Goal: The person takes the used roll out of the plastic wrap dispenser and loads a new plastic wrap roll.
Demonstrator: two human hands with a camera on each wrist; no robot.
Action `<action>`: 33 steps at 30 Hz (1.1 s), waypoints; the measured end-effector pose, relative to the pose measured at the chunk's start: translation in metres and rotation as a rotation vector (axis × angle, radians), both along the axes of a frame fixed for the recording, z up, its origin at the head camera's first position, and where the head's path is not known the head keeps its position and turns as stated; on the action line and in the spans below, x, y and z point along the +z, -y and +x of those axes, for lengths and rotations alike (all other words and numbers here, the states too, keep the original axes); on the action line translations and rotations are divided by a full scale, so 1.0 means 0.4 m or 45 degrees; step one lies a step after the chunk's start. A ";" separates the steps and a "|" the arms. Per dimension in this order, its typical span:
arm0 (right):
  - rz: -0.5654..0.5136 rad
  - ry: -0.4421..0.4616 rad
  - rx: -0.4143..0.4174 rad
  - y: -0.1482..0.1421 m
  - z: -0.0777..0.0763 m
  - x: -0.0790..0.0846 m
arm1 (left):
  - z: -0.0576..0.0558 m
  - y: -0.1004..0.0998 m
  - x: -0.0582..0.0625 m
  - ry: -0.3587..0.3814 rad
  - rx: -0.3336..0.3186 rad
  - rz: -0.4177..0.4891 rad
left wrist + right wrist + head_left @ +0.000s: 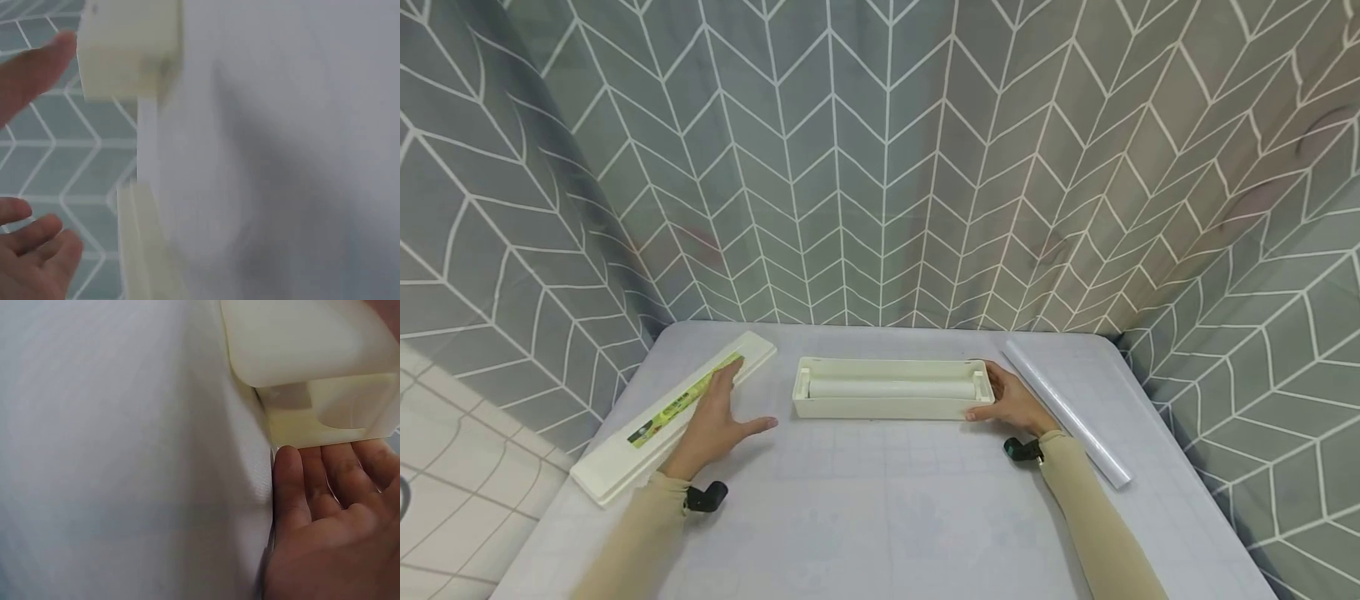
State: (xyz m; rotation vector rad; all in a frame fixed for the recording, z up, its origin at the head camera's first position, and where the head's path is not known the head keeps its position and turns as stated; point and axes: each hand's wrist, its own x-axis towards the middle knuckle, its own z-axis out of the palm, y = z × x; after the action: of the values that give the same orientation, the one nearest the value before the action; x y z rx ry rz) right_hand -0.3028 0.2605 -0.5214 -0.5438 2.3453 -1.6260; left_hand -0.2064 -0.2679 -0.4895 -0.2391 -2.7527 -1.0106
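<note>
Steadying the open cream box (pixel 880 408) on the white table (pixel 865 508) probably needs the right hand's (pixel 1017 403) grip on its right end matched opposite by the left hand (pixel 713 432), spread loosely over the labelled lid (pixel 679 408).

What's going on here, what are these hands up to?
A person sits or stands at a white-covered table. Their right hand grips the right end of a long, open, off-white box with a white roll inside. Their left hand, fingers spread, is at a long off-white panel with a green label; whether it touches is unclear. A shiny, clear-looking tube lies to the right, beside the right hand and forearm.
</note>
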 end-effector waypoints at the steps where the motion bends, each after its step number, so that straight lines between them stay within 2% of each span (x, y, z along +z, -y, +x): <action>1: 0.002 0.000 0.001 0.000 0.000 0.000 | -0.008 -0.015 -0.003 0.024 -0.029 0.045; 6: 0.012 0.005 0.001 0.001 0.001 0.005 | -0.055 -0.064 -0.031 0.111 -0.178 0.276; 10: -0.001 0.022 0.025 0.000 0.004 0.014 | -0.092 -0.082 -0.053 0.123 -0.264 0.422; 16: -0.016 0.051 0.161 -0.015 -0.001 0.030 | -0.122 -0.103 -0.081 0.136 -0.337 0.554; 20: 0.055 0.029 0.219 -0.021 -0.003 0.063 | -0.125 -0.111 -0.103 0.190 -0.330 0.589; 25: 0.158 -0.092 0.173 -0.001 -0.005 0.129 | -0.123 -0.111 -0.123 0.241 -0.298 0.606; 29: 0.314 -0.259 0.117 0.043 -0.004 0.180 | -0.129 -0.112 -0.131 0.224 -0.303 0.615; 33: 0.419 -0.464 0.107 0.100 -0.011 0.213 | -0.140 -0.118 -0.134 0.210 -0.318 0.636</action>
State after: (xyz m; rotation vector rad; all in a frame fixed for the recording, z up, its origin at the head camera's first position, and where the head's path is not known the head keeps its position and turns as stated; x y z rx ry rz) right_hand -0.3074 0.2205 -0.4364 -0.9114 2.7276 -1.1443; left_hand -0.2622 -0.2205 -0.5431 -0.4396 -2.5352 -1.8109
